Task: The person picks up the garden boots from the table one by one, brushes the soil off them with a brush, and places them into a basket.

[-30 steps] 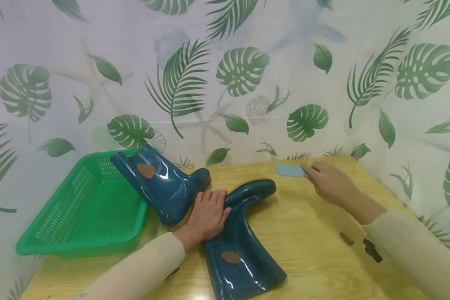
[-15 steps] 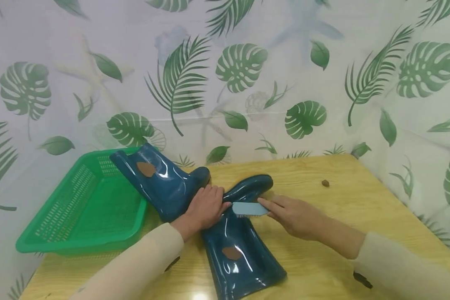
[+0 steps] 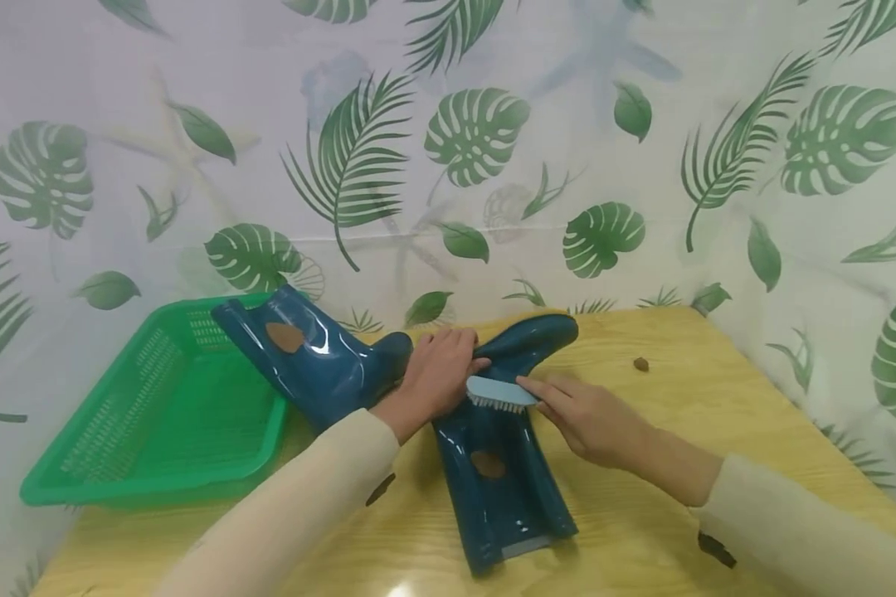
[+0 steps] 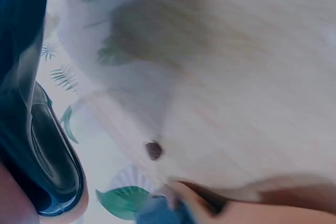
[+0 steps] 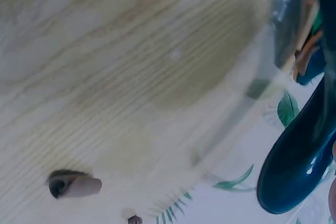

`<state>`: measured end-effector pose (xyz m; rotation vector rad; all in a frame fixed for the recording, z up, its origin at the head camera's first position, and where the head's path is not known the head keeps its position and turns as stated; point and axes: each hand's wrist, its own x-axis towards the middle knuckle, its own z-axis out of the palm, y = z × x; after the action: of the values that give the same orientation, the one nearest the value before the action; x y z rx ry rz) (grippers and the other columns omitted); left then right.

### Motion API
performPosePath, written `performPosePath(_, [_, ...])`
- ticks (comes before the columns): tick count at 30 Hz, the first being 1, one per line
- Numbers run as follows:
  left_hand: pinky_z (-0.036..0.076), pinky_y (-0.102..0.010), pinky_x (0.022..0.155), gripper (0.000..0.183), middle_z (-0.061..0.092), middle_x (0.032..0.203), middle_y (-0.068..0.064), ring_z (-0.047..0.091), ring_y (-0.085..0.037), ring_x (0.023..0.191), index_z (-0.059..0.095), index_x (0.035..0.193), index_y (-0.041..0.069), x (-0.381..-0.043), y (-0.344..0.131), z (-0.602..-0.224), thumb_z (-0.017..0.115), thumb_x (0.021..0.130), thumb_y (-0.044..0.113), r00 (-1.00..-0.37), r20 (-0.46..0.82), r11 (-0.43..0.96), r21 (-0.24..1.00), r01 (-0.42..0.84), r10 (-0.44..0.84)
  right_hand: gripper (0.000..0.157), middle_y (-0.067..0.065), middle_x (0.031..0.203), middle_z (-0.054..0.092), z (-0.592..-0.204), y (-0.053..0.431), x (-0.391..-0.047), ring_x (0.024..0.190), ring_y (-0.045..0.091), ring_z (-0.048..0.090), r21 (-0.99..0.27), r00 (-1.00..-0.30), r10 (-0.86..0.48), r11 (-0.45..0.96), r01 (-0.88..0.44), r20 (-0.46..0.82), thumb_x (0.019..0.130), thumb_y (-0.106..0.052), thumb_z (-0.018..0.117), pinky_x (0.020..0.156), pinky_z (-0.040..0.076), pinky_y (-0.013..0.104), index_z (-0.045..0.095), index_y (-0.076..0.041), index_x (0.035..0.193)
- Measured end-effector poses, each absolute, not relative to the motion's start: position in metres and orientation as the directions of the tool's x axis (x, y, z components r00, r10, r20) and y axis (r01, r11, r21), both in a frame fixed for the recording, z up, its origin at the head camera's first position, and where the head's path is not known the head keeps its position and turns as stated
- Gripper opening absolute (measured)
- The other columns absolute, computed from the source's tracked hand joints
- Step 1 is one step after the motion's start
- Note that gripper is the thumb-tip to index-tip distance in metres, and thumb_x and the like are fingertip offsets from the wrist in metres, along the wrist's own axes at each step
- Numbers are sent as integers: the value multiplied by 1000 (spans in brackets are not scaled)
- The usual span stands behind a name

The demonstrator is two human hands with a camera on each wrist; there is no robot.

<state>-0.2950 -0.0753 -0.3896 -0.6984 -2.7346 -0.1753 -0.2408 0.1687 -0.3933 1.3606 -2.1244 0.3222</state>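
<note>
Green leaves cover the cloth (image 3: 508, 50) behind the tabletop (image 3: 672, 431), which is yellow wood. Its back edge runs close by the cloth, and its right edge slants down toward the right sleeve (image 3: 799, 514). Wood stretches from the near boot (image 3: 511, 431) to that right edge, with a small brown lump (image 3: 641, 364) lying toward the back. On the left it is tighter, as the basket (image 3: 149, 487) stands there and the far boot (image 3: 328, 356) leans over its rim, toe to the right. Near the middle is the near boot. Its toe points to the back and right, and its long leg part runs toward the front, leaning a bit right, with the opening at the front end. A brown spot (image 3: 489, 464) shows on that leg part. The left hand (image 3: 439, 373) holds the boot by the heel end, fingers over it and thumb in front. The right hand (image 3: 593, 419) has its fingers clamped on the handle of the brush (image 3: 500, 393). The brush lies sideways over the boot's bend, front end pointing left, bristles down; I cannot tell if they touch.
</note>
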Motion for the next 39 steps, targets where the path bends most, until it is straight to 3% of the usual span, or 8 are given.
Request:
performPosePath(3, [41,-37,83,36,60,103,-2,53,-21,98,54,115,13,-308,-61,-387,47,104,46,-856,280,879,77,471,435,46,8,98,63,-391,175,-245,75,13,59,96,-321,-725,469,-878,610,110,-28,33,64,53,28,61,3,129])
performPosePath(6, [40,-41,95,45,58,126,-5,51,-23,118,51,130,12,-314,-52,-394,42,105,48,-882,169,878,126,463,441,38,6,93,60,-392,182,-246,71,10,53,106,-338,-735,484,-869,588,108,-22,43,62,51,25,62,3,129])
performPosePath(9, [34,-47,108,50,43,151,-6,39,-24,140,41,147,12,-311,-48,-403,42,106,41,-880,54,873,118,474,471,38,3,88,58,-396,190,-244,68,8,48,118,-360,-747,502,-857,559,108,-23,42,60,48,22,63,3,127])
performPosePath(13, [26,-52,117,57,26,164,-4,23,-22,152,28,156,14,-292,-59,-409,44,105,32,-856,-17,856,13,516,516,41,6,92,64,-403,192,-240,74,11,58,129,-379,-758,514,-848,530,109,-25,40,65,54,26,63,4,125])
performPosePath(20, [15,-55,122,61,7,169,-7,8,-24,156,26,159,16,-259,-86,-415,34,107,45,-842,-45,842,-24,539,537,43,5,94,62,-416,188,-232,78,11,56,129,-400,-808,495,-859,433,109,-26,36,70,54,28,63,2,128])
performPosePath(23, [13,-54,123,62,5,169,-6,7,-23,156,24,160,15,-252,-95,-420,30,107,47,-837,-49,838,8,546,545,36,5,95,62,-423,183,-229,78,11,57,113,-428,-821,500,-859,378,107,-23,46,70,54,29,61,1,129])
performPosePath(30, [11,-54,123,63,-1,169,-6,1,-25,156,20,160,15,-255,-106,-440,22,107,49,-786,-33,786,-7,618,618,33,8,97,65,-427,178,-228,82,16,64,40,-513,-802,550,-834,307,101,-12,57,75,56,34,61,3,129])
performPosePath(39, [10,-52,124,66,-4,169,-7,-1,-25,156,16,161,15,-257,-111,-455,25,107,51,-764,-29,755,-135,642,644,37,3,86,58,-438,170,-231,72,8,53,100,-533,-813,566,-819,236,97,-14,63,68,52,26,62,3,130])
